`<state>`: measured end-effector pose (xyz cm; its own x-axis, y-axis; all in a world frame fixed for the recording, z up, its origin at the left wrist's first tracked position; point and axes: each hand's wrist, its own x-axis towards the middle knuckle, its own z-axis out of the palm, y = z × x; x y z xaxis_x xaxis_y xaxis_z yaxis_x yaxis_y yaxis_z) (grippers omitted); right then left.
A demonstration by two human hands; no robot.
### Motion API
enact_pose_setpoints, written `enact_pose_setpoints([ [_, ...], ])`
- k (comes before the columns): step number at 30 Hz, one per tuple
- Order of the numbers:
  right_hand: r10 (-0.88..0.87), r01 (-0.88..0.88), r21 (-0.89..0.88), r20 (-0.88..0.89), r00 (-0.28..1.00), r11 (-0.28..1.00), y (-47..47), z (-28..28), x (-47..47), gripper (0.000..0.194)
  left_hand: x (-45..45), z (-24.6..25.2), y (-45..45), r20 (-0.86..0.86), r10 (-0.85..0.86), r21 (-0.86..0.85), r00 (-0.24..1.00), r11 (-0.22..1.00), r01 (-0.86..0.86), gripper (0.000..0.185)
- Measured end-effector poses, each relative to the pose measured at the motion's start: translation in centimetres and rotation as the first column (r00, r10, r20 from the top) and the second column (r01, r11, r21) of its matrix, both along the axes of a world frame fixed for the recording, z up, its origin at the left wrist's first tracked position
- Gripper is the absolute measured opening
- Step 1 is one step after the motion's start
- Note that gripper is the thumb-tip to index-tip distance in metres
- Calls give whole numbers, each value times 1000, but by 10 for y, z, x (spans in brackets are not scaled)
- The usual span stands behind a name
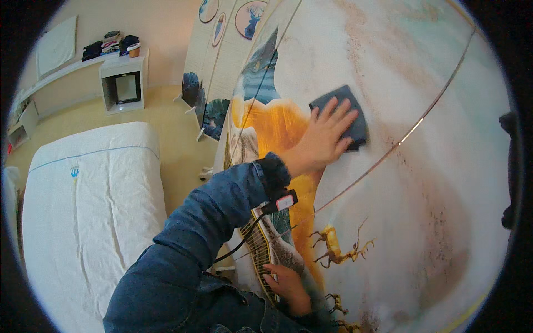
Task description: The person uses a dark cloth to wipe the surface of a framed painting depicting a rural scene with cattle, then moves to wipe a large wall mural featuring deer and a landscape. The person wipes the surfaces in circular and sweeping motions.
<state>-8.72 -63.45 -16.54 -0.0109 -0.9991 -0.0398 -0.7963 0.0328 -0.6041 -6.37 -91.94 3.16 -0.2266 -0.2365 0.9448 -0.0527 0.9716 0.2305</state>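
Note:
My left hand (327,129) lies flat on a dark grey-blue cloth (356,114), pressing it against a large printed panel (399,83). Its fingers are spread over the cloth. The panel shows pale marbled colours, orange and blue mountains and a golden deer (333,245); thin metallic lines (411,131) cross it. Lower down, my right hand (287,285) is by a gold slatted strip (258,245) along the panel's side, fingers a little apart, with nothing seen in it. Whether it touches the strip is unclear. A black device with a cable (284,202) is at my left wrist.
A bed with a white cover (95,208) stands at left. Beyond it are a white cabinet (125,83) with folded clothes (110,41) and a tub (133,50) nearby. Another printed panel (208,70) stands on small feet on the floor (175,120).

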Motion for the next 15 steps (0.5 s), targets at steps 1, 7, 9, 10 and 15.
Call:
enact_pose_setpoints([
  [1, 5, -5, -17, -32, 999, 1000, -9, -3, -2, 34, -1, 1, -12, 25, 18, 95, 1000, 995, -20, 62],
  [7, 58, -57, -87, 3, 998, 995, -82, -23, -8, 36, 9, -76, -77, -76, 107, 258, 991, 962, -84, 62],
  [9, 52, -52, -24, 5, 999, 998, -113, -24, -9, 37, 16, -121, -61, 8, 42, 226, 999, 973, -43, 65],
  [10, 26, -28, 69, 22, 999, 997, -129, -23, -10, 38, 20, -136, -54, 27, -40, 169, 999, 985, 35, 66],
  [15, 108, -110, 20, 63, 992, 994, -196, -16, -12, 39, 34, -114, -100, 202, -29, -107, 979, 993, 51, 67],
])
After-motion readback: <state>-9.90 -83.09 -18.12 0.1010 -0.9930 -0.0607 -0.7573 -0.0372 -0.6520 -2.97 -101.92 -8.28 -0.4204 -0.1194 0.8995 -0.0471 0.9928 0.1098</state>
